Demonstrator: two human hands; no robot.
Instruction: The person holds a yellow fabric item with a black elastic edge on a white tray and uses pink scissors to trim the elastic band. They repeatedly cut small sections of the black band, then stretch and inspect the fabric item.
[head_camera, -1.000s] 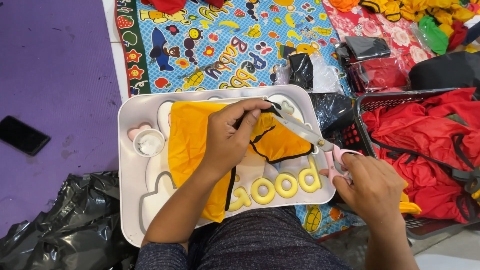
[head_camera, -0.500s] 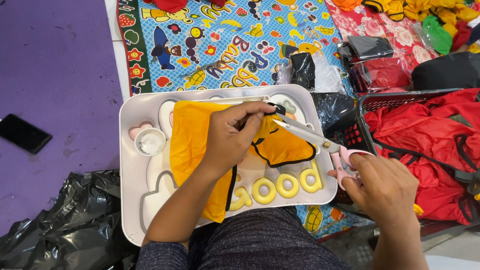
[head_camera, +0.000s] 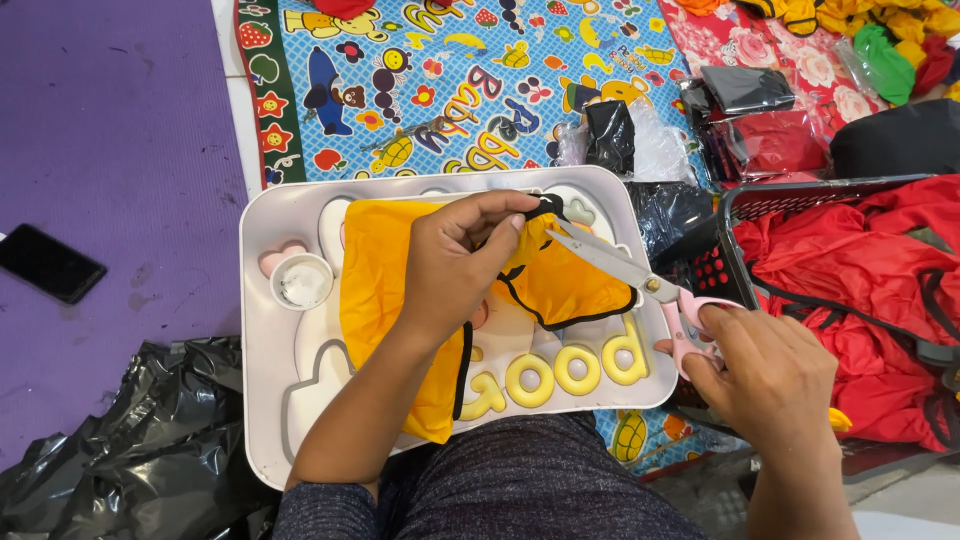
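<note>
A yellow cloth with black trim (head_camera: 385, 290) lies on a white tray (head_camera: 262, 360) resting on my lap. My left hand (head_camera: 455, 260) pinches the cloth's black-trimmed edge near the tray's far side and lifts it slightly. My right hand (head_camera: 770, 375) grips pink-handled scissors (head_camera: 640, 280). Their metal blades point left, with the tips at the black trim right beside my left fingertips. A small round white cup (head_camera: 302, 282) sits on the tray to the left of the cloth.
A black basket (head_camera: 735, 215) of red fabric (head_camera: 860, 270) stands at the right. A colourful cartoon mat (head_camera: 440, 80) lies beyond the tray, with black bagged items (head_camera: 620, 135) on it. On the left are a purple mat, a dark phone (head_camera: 48, 262) and a black plastic bag (head_camera: 130, 450).
The scissors' blades have moved up and left to the black trim held by my left fingers. My right hand shifted slightly with them; my left hand stayed on the cloth.
</note>
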